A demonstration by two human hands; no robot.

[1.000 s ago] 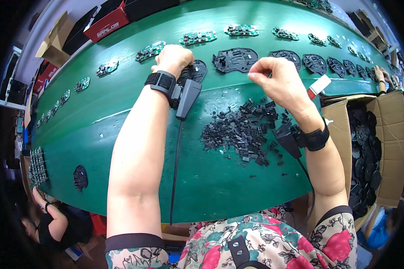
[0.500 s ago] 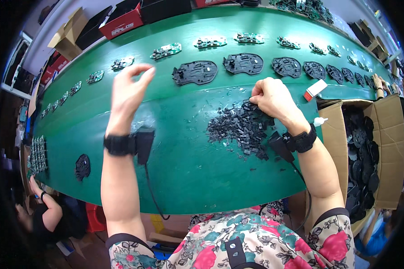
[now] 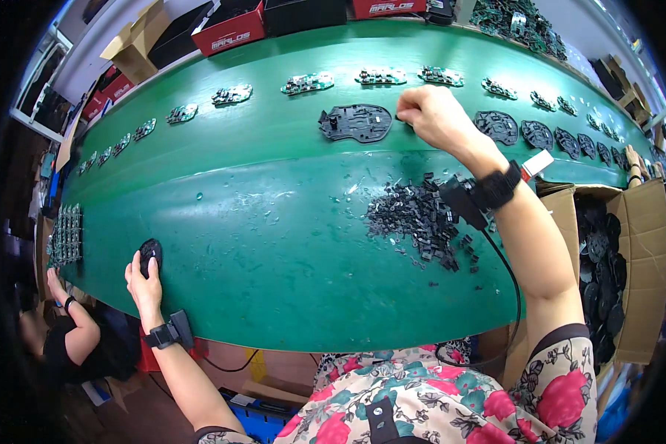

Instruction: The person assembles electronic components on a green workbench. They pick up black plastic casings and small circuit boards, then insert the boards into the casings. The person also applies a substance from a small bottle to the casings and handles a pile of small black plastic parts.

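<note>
Our L hand [image 3: 145, 287]'s on the black mouse base shell [image 3: 152, 249], nr table [image 3: 296, 296]'s L end, long axis approx fore-aft; we can't tell if gripped. R hand [image 3: 432, 115], well apart: fingertips narrow, contents unclear.

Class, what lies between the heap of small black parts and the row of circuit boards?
In the head view, a row of black shells lies there, with the right hand over it.

shells [image 3: 359, 123]: black | table [image 3: 274, 288]: green | carton [image 3: 647, 259]: brown | shirt [image 3: 414, 392]: beige, pink-flowered
</note>
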